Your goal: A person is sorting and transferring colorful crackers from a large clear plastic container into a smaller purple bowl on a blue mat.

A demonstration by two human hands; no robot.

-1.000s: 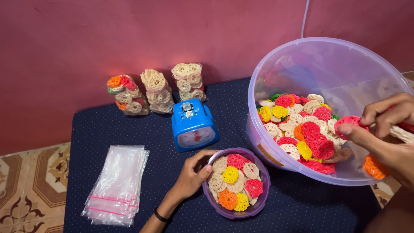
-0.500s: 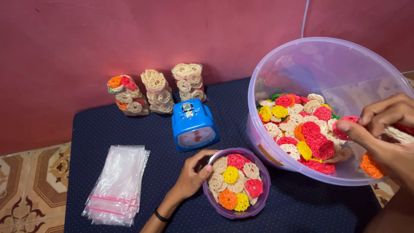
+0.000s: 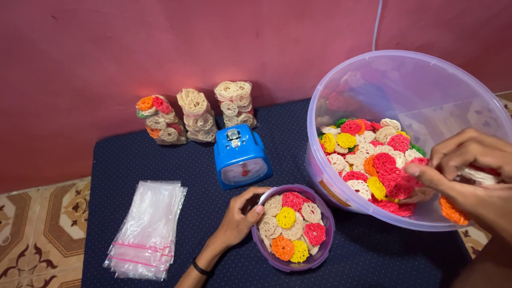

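Note:
My left hand grips the near-left rim of a small purple bowl filled with round lattice crackers in pale, red, yellow and orange. My right hand reaches over the near right rim of a large clear plastic tub. Its fingers are curled around a few pale and orange crackers, and one finger points into the tub. The tub holds a heap of mixed coloured crackers.
A small blue scale stands on the dark dotted tabletop behind the bowl. Three filled cracker bags lean against the pink wall. A stack of empty clear zip bags lies at the left. Patterned floor tiles show beyond the table's left edge.
My right hand has drawn back slightly toward the tub's right rim, and its red cracker is no longer plain at the fingertips. My left hand has stayed on the bowl.

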